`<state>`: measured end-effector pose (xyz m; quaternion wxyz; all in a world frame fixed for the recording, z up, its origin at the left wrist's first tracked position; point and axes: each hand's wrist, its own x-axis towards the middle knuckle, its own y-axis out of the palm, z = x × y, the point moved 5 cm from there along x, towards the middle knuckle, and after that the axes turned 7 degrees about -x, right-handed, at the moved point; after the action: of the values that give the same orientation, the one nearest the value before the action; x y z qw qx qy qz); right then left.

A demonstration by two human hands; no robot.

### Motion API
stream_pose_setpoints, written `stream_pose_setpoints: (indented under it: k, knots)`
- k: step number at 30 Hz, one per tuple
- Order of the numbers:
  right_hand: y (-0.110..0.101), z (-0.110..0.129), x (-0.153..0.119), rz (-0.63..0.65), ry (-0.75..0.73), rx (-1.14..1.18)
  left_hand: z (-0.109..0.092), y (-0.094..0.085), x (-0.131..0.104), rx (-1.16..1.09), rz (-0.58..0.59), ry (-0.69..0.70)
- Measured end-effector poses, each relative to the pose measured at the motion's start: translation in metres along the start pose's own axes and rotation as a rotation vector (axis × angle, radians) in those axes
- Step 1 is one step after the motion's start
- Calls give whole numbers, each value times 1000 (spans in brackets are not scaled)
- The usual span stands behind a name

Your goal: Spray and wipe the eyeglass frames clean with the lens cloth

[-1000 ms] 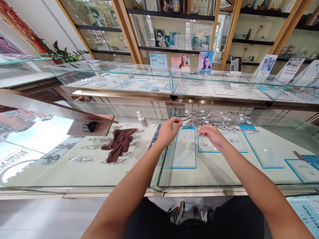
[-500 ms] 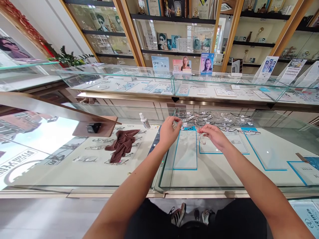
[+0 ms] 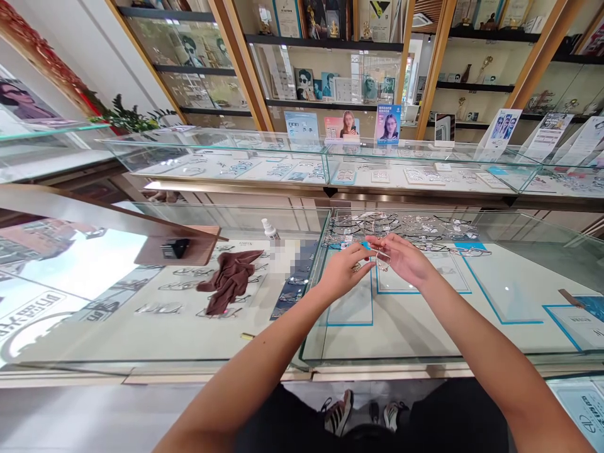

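Note:
A thin-framed pair of eyeglasses (image 3: 383, 257) is held above the glass-topped counter. My right hand (image 3: 406, 259) grips it from the right, fingers bent over its upper part. From the left, my left hand (image 3: 346, 269) reaches its fingertips to the near side of the frame, thumb below and fingers above. Something small and shiny shows in the curl of my left hand; I cannot make out what it is. Just beyond both hands, several eyeglass frames (image 3: 419, 225) lie in rows. A blue-edged tray (image 3: 352, 308) sits under my left hand.
To the left lie a brown cloth (image 3: 231, 280) and several more frames; a white spray bottle (image 3: 270, 229) stands behind them. A mirror (image 3: 70, 264) with a wooden base leans in at far left. Another glass display case (image 3: 264, 167) runs across behind.
My left hand has moved right and slightly nearer, from apart to meeting the eyeglasses. My right hand has stayed almost in place, its fingers now bent further over the frame.

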<state>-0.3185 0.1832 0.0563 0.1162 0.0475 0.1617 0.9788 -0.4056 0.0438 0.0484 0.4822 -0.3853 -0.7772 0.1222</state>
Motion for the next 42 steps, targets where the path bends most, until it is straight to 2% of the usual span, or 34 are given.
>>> stream_pose_setpoints:
  k: [5,12,22,26,28,30,33,35,39,42]
  knots:
    - [-4,2,-1,-47,-14,-8,7,-8,2,-22,-86,-41]
    - [-9,11,-3,-110,-37,-6,13,-10,3,-26,-97,-180]
    - [-15,14,-2,-160,-61,35,13,-14,4,-20,-168,-212]
    - [-18,20,-3,-167,-74,37,7,-16,7,-134,-160,-263]
    - [-24,29,-5,-191,-114,17,5,-18,8,-269,-153,-351]
    - [-32,41,-8,-231,-176,-10,7,-16,7,-453,-105,-531]
    - [-42,57,-13,-274,-252,-14,12,-3,0,-718,85,-847]
    - [-46,63,-15,-283,-271,-29,15,3,-4,-781,194,-944]
    - [-44,62,-15,-292,-268,-102,27,11,-9,-714,230,-914]
    - [-40,59,-13,-281,-259,-96,34,11,-7,-556,142,-776]
